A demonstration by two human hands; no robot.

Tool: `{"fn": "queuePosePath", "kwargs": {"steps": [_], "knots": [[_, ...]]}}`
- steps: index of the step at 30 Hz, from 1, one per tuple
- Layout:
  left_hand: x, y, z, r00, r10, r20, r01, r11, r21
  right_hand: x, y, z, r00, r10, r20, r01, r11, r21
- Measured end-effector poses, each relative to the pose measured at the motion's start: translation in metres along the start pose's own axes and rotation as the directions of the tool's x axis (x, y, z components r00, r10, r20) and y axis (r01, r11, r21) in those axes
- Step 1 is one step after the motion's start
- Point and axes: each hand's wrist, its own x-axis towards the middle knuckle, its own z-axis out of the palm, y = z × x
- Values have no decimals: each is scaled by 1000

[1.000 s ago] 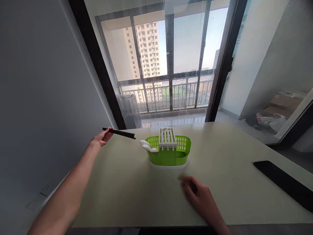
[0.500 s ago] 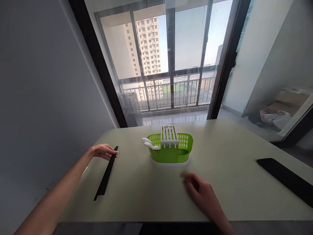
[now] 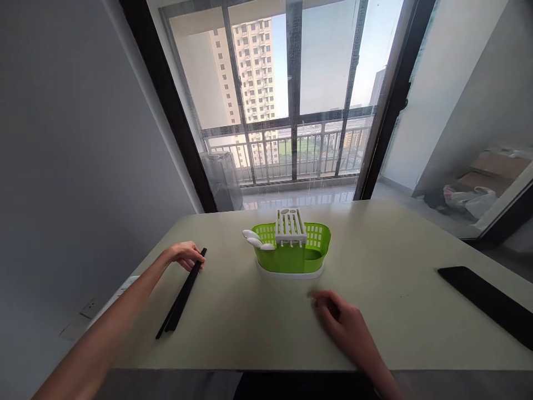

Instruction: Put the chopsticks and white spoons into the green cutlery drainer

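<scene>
pale surface [image 3: 250, 333] carried everything, with a flat black slab [image 3: 487, 303] at its right edge. green caddy [image 3: 291, 253] with a white slotted insert [image 3: 290, 226] and white spoons [image 3: 255, 240] sat mid-surface. black chopsticks [image 3: 181, 300] lay flat at left, far tips under the left hand [image 3: 185, 255]. judgement: laying them down well called for both sticks parallel and fully at rest before the fingers lifted. left hand lay palm down, fingers curled loosely over the tips, not clamped. right hand [image 3: 343, 325] rested on the surface near the caddy, fingers bent, holding nothing.
</scene>
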Motion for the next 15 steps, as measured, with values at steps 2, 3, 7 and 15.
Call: {"fn": "queuePosePath", "kwargs": {"steps": [2, 3, 7, 15], "knots": [[7, -2, 3, 999, -33, -16, 34, 999, 27, 0, 0, 0, 1000, -1, -1, 1, 1000, 4], [10, -3, 4, 998, -57, -23, 58, 997, 41, 0, 1, 0, 1000, -2, 0, 2, 1000, 7], [22, -7, 9, 989, -139, -44, 142, 988, 68, 0, 1, -1, 1000, 1, -4, -1, 1000, -11], [31, -13, 6, 986, -143, -89, 141, 990, -27, -1, 0, -3, 1000, -15, -9, 15, 1000, -18]]}}
